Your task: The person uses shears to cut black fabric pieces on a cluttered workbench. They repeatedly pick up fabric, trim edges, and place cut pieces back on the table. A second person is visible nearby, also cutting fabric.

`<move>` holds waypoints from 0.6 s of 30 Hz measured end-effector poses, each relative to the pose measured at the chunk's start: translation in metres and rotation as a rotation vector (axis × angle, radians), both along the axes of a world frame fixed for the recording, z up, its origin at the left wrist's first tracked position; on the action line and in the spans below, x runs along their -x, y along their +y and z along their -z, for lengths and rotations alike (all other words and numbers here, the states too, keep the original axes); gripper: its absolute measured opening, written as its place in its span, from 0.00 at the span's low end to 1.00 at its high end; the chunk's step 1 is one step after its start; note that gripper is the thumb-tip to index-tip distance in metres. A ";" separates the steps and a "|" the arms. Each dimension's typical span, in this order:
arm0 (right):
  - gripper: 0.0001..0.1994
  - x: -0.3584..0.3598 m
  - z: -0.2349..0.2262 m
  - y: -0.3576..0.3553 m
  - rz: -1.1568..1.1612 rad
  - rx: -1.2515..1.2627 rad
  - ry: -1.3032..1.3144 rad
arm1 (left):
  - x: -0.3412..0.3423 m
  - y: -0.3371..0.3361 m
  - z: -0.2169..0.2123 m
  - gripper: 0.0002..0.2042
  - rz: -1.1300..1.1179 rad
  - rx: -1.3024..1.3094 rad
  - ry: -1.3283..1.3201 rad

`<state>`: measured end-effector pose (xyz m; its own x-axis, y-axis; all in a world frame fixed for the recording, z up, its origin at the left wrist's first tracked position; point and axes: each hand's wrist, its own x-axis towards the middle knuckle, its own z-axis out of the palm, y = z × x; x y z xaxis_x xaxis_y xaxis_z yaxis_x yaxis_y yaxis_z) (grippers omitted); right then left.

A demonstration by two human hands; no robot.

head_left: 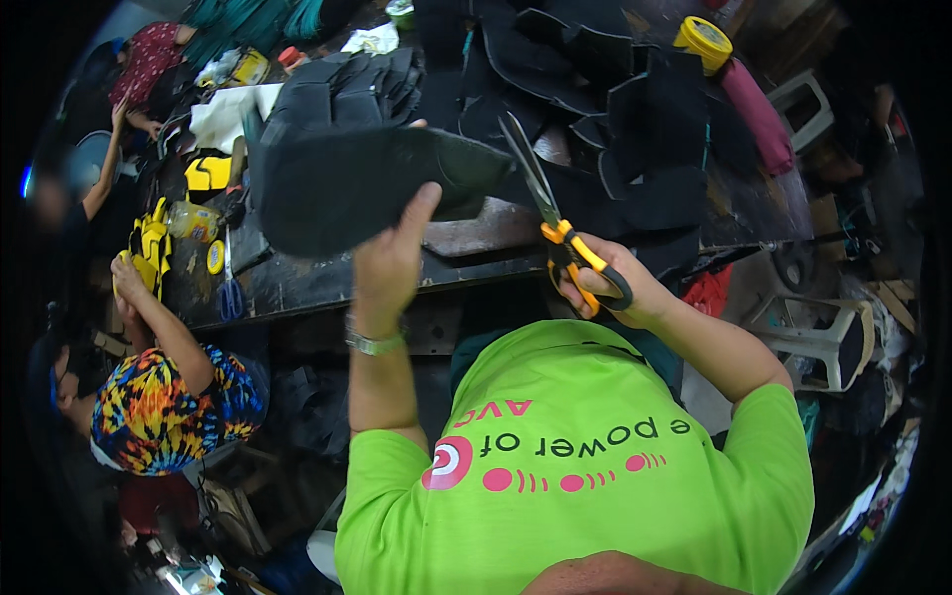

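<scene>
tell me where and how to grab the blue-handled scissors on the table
The blue scissors are probably best gripped by their handles, coming from the near side of the table: the handles lie at that edge, while the blades point away from it.

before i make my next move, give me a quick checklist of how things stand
1. Left hand gripping the black piece: ok.
2. Right hand on the handles of the scissors: ok.
3. Blades pointing away from your body: ok.
4. Black piece held still: cannot tell, it looks blurred.
5. Table clear beyond the blades: not ok, loose black pieces lie there.
6. Patterned-shirt co-worker's hands away from the scissors: ok.
</scene>
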<state>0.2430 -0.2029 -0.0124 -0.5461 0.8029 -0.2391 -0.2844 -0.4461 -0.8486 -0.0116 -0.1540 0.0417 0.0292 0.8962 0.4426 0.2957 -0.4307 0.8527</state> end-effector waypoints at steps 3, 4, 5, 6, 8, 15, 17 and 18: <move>0.21 -0.009 0.004 -0.002 -0.016 -0.004 -0.046 | 0.066 0.040 -0.021 0.11 0.065 -0.019 0.224; 0.20 -0.011 0.006 -0.003 -0.027 -0.007 -0.045 | 0.092 0.056 -0.028 0.13 0.149 0.138 0.189; 0.20 -0.013 0.007 -0.004 -0.027 -0.005 -0.048 | 0.109 0.074 -0.026 0.12 0.177 0.143 0.070; 0.20 -0.015 0.008 -0.006 -0.023 -0.003 -0.051 | 0.127 0.090 -0.025 0.15 0.174 0.217 0.019; 0.18 -0.019 0.012 -0.008 -0.026 0.004 -0.070 | 0.152 0.114 -0.010 0.21 0.012 0.244 0.125; 0.16 -0.038 0.021 -0.019 -0.063 0.054 -0.132 | 0.165 0.114 0.026 0.29 -0.643 0.108 0.779; 0.16 -0.047 0.020 -0.019 -0.057 0.052 -0.116 | 0.126 0.093 0.021 0.25 -0.763 -0.325 0.882; 0.16 -0.050 0.019 -0.019 -0.021 0.032 -0.087 | 0.101 0.079 0.015 0.24 -0.802 -0.496 0.933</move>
<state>0.2928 -0.2224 -0.0310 -0.5391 0.7824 -0.3118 -0.2002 -0.4786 -0.8549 -0.1130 -0.0751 0.0264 0.0410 0.5580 0.8288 0.9977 -0.0681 -0.0035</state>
